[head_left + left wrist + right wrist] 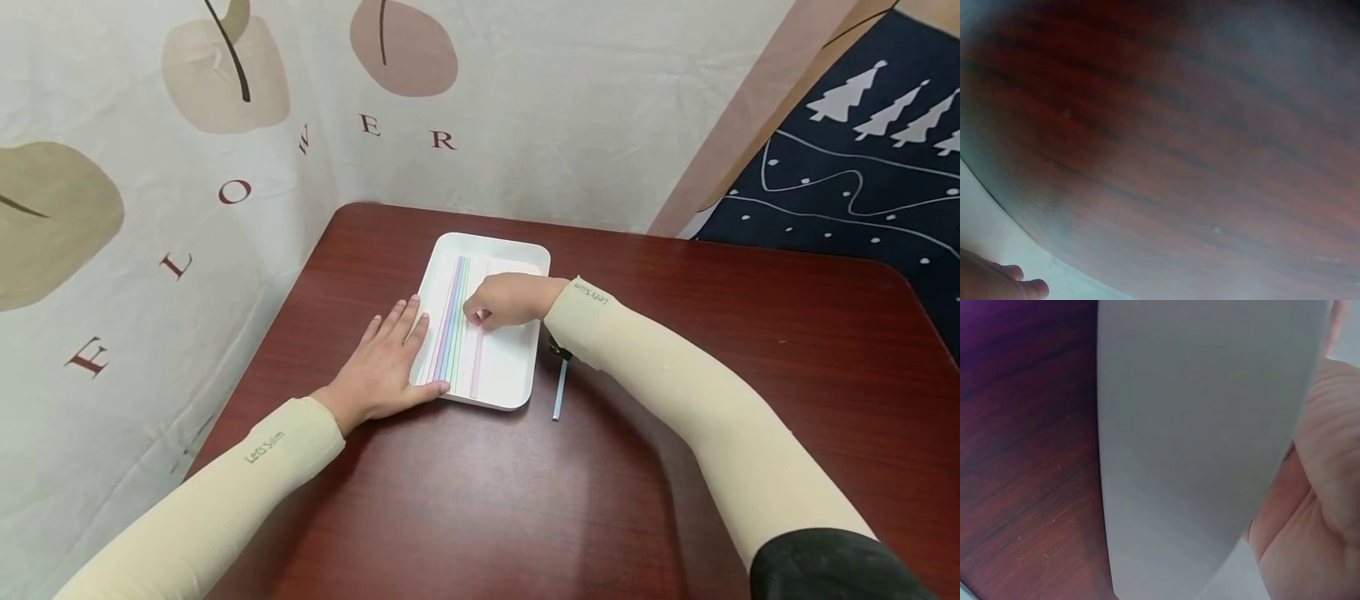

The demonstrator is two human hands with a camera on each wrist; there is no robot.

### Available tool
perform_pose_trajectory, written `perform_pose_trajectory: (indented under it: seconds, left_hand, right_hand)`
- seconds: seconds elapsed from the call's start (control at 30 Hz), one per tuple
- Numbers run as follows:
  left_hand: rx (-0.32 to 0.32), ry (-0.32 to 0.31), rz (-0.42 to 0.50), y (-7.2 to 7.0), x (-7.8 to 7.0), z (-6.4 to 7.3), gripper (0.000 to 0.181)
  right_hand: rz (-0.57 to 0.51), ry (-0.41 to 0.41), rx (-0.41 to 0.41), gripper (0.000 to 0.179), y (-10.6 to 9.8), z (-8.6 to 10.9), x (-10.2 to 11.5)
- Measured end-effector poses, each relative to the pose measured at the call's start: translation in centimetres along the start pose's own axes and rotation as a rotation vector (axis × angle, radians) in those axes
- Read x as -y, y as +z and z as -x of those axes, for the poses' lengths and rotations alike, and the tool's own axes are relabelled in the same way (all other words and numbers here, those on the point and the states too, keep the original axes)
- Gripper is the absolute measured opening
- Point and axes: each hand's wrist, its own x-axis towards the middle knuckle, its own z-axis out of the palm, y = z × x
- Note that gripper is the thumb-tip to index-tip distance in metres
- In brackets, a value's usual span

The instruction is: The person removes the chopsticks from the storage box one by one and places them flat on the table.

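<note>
A white tray (pixel 495 396) on the table holds several long pastel straws (pixel 447 333) laid side by side along its left part. Apart from that row, a pink straw (pixel 476 367) runs lengthwise in the tray. My right hand (pixel 504 300) pinches its upper part, with fingers curled above the tray floor. The left hand (pixel 384 362) lies spread over the tray's left side, thumb at the near rim close to the straws' ends. In the right wrist view, the tray's outer wall (pixel 1197 437) hides part of the curled right hand (pixel 1316 512).
A light blue straw (pixel 559 390) lies on the brown table (pixel 480 500) just right of the tray, its far end hidden under the right wrist. A printed cloth (pixel 540 108) hangs behind and to the left. Dark blue patterned fabric (pixel 847 183) hangs at the right.
</note>
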Motion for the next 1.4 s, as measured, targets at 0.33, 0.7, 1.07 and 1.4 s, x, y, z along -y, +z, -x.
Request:
perform_pose_trajectory:
  seconds: [0.33, 0.7, 1.07, 1.4]
  left_hand:
    - [0.006, 0.002, -0.009, 0.1, 0.1, 0.0, 0.109]
    - [0.007, -0.008, -0.009, 0.1, 0.1, 0.0, 0.11]
    - [-0.001, 0.004, -0.01, 0.2, 0.2, 0.0, 0.11]
    - [0.007, -0.004, -0.012, 0.3, 0.2, -0.2, 0.11]
  right_hand:
    - [-0.012, -0.007, -0.012, 0.017, 0.2, -0.3, -0.2]
    - [-0.031, -0.021, -0.013, 0.005, 0.3, -0.4, 0.1]
    - [-0.019, -0.044, -0.041, 0.008, -0.7, 0.5, -0.2]
    - [-0.014, -0.021, -0.071, 0.011, -1.7, 1.9, -0.1]
